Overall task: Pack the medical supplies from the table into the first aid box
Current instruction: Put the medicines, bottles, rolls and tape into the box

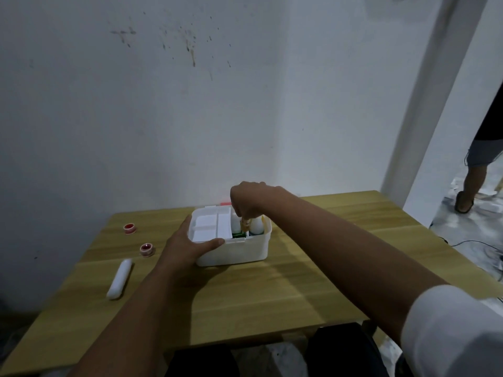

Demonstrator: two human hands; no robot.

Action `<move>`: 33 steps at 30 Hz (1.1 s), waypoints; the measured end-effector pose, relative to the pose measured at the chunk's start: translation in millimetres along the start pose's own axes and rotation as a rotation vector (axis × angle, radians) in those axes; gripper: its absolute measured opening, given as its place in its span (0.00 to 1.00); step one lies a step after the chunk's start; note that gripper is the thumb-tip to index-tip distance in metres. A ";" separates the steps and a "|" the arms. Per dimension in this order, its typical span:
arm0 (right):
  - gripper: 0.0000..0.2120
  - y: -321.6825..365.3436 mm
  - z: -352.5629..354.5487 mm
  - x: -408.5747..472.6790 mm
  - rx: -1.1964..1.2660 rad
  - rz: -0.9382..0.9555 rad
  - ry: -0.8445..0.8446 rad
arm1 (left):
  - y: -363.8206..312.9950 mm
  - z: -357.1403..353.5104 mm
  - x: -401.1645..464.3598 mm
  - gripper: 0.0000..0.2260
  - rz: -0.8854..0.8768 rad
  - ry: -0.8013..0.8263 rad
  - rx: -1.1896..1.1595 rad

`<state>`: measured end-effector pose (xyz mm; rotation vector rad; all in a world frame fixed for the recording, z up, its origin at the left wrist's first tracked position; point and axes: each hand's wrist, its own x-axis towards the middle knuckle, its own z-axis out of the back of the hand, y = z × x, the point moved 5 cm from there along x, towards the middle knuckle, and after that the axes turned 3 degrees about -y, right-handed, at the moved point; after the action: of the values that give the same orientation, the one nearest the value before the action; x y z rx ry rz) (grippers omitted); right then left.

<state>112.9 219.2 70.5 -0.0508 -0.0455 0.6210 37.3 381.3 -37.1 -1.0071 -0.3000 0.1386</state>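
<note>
Box [239, 251] — 2 hands, 2 tape rolls [130, 228]

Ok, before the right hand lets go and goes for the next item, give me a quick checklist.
1. Box steadied: ok, left hand grips its near-left rim.
2. Small bottle inside box: ok, in the right section, right hand pinching its top.
3. Bottle seated upright: cannot tell, hand hides it.
4. Tray clear of that section: ok.
5. Items left on table: not ok, two red tape rolls and the white case remain.
</note>
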 end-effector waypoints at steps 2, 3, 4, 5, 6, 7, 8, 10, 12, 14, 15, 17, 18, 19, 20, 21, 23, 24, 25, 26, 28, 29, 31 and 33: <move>0.08 3.3 -7.0 -0.4 -0.076 -0.007 0.027 | 0.5 -0.2 0.9 0.41 0.001 -0.006 0.010; 0.10 4.0 -10.9 -0.7 -0.102 -0.010 0.052 | 0.5 0.0 1.3 0.42 0.000 -0.009 0.016; 0.12 4.9 -14.4 -1.2 -0.117 -0.008 0.075 | 1.0 0.4 1.6 0.42 0.001 -0.011 0.021; 0.14 5.4 -19.1 -0.4 -0.126 -0.004 0.096 | 1.3 0.7 1.7 0.43 0.004 -0.016 0.024; 0.16 5.4 -24.4 0.2 -0.132 -0.003 0.117 | 2.0 1.1 1.9 0.43 0.008 -0.017 0.027; 0.16 5.7 -29.8 1.3 -0.133 0.000 0.134 | 2.0 1.3 1.5 0.43 0.011 -0.015 0.027; 0.16 6.0 -35.3 2.7 -0.135 0.007 0.142 | 2.2 1.6 1.4 0.44 0.009 -0.015 0.026; 0.14 4.7 -44.0 6.4 -0.140 0.033 0.118 | 0.7 2.3 1.0 0.43 -0.008 -0.019 0.022; 0.11 2.9 -47.8 7.0 -0.147 0.061 0.095 | -2.2 2.6 -0.5 0.42 -0.016 -0.021 0.025; 0.07 1.7 -45.5 4.5 -0.129 0.088 0.106 | -2.7 2.4 -1.3 0.42 -0.015 -0.022 0.020; 0.05 1.0 -41.5 2.7 -0.091 0.099 0.108 | -2.9 2.7 -1.4 0.41 -0.019 -0.021 0.017; 0.07 -7.3 -29.2 0.7 0.020 0.100 0.065 | -1.8 3.1 -1.0 0.41 -0.021 -0.010 0.014; 0.09 -15.5 -20.2 -0.6 0.094 0.089 0.016 | -1.4 3.0 -0.5 0.42 -0.015 -0.005 0.007; 0.09 -26.4 -10.5 -3.3 0.182 0.074 -0.048 | -1.1 2.7 -0.1 0.42 -0.007 0.000 0.001; 0.09 -39.0 -1.8 -7.3 0.268 0.052 -0.110 | -1.0 2.6 0.3 0.42 0.000 0.002 -0.002; 0.09 -52.9 5.6 -13.3 0.331 0.021 -0.161 | -1.2 3.0 -0.1 0.41 0.003 0.001 -0.006; 0.09 -85.4 9.7 -26.2 0.371 -0.091 -0.218 | -1.9 5.0 -1.1 0.40 -0.006 -0.004 -0.012; 0.09 -102.8 5.4 -31.2 0.364 -0.158 -0.218 | 0.2 7.7 0.2 0.40 -0.004 -0.010 -0.009; 0.10 -121.5 -4.2 -36.1 0.352 -0.237 -0.192 | 3.0 11.5 0.9 0.40 -0.001 -0.018 -0.001; 0.13 -138.4 -16.5 -41.5 0.336 -0.320 -0.143 | 5.1 16.1 0.6 0.41 0.005 -0.027 0.006; 0.24 -166.2 -42.2 -56.1 0.289 -0.502 -0.022 | 11.2 22.5 1.4 0.41 0.025 -0.033 0.008; 0.30 -179.9 -52.0 -67.9 0.255 -0.587 0.039 | 13.7 21.9 2.9 0.41 0.028 -0.033 0.006; 0.39 -199.5 -71.6 -92.6 0.194 -0.727 0.181 | 11.7 21.3 4.3 0.40 0.036 -0.036 0.011; 0.44 -215.4 -82.7 -140.9 0.184 -0.869 0.270 | -6.4 7.9 -5.2 0.38 -0.002 -0.004 0.002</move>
<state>128.3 -40.6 -2.6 0.0635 0.2427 -0.2551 29.8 383.0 -28.8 -1.0047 -0.3045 0.1390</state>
